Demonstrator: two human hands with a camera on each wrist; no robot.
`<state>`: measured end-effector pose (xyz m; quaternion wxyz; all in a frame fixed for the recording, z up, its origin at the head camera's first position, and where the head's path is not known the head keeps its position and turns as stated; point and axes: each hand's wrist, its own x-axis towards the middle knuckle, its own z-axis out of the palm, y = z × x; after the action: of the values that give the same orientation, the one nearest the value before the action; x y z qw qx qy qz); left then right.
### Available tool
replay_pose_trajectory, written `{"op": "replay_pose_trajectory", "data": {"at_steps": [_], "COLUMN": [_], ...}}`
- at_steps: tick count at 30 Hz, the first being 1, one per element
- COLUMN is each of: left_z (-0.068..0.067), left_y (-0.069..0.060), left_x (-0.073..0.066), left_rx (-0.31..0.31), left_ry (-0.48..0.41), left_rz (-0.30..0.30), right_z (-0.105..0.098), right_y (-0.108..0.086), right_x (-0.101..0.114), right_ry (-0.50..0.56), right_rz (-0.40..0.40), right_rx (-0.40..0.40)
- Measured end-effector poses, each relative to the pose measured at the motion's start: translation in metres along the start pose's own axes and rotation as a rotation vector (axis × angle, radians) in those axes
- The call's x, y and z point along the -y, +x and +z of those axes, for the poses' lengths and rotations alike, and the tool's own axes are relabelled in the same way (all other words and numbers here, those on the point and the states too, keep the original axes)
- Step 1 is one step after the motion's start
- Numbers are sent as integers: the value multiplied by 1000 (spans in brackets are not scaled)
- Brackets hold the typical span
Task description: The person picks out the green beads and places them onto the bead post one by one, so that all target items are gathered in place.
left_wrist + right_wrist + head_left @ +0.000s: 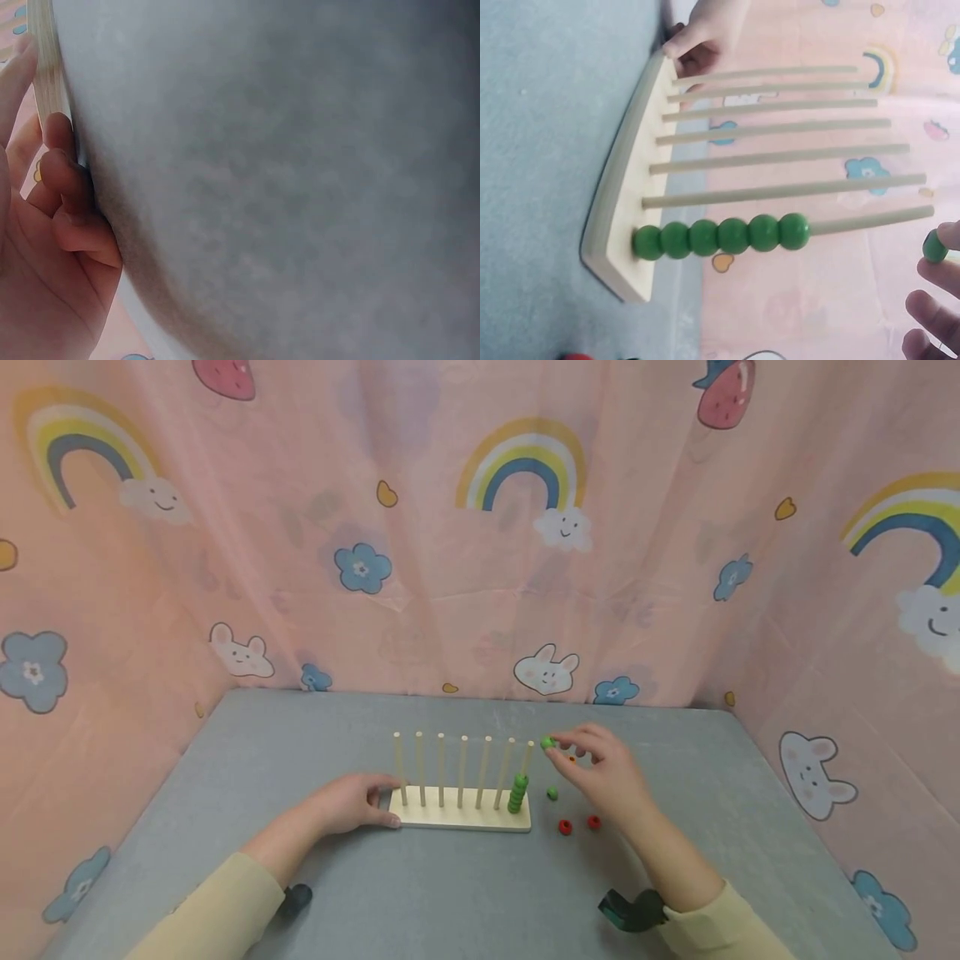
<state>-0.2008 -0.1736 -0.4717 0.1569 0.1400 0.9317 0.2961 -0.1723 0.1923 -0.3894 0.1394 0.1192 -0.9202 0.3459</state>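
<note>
A pale wooden peg rack (450, 817) with several upright pegs sits on the table. Its left end is held by my left hand (348, 806), thumb at the front edge and fingers behind; the left wrist view shows the fingers against the board (49, 82). Between thumb and fingertips, my right hand (607, 772) pinches a green bead (547, 742). That bead (934, 247) is beside the top of the rightmost peg, apart from it. A stack of several green beads (720, 236) fills the lower part of this peg; the other pegs are bare.
Right of the rack lie a loose green bead (552, 794), two red beads (566, 827) and an orange bead (572, 759), partly hidden by the right hand. A pink patterned curtain (450, 627) surrounds the grey table (420, 893) at the back and sides.
</note>
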Motion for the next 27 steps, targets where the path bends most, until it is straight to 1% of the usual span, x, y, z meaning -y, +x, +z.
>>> {"op": "replay_pose_trajectory", "data": {"at_steps": [4,10,18,27], "left_z": [1,1,1,2], "left_y": [0,1,1,2], "left_x": [0,1,0,2], "left_rx": [0,-3,-8,-11], "left_ry": [0,5,9,7], "left_rz": [-4,-3,-3,6], "right_z": [-1,0,3,4], "right_y": [2,3,6,6], "right_x": [6,11,17,18], "right_ry": [34,66,55,36], "right_rz": [-30,-35,-6,-13], "right_rx": [-15,-7,28,46]}}
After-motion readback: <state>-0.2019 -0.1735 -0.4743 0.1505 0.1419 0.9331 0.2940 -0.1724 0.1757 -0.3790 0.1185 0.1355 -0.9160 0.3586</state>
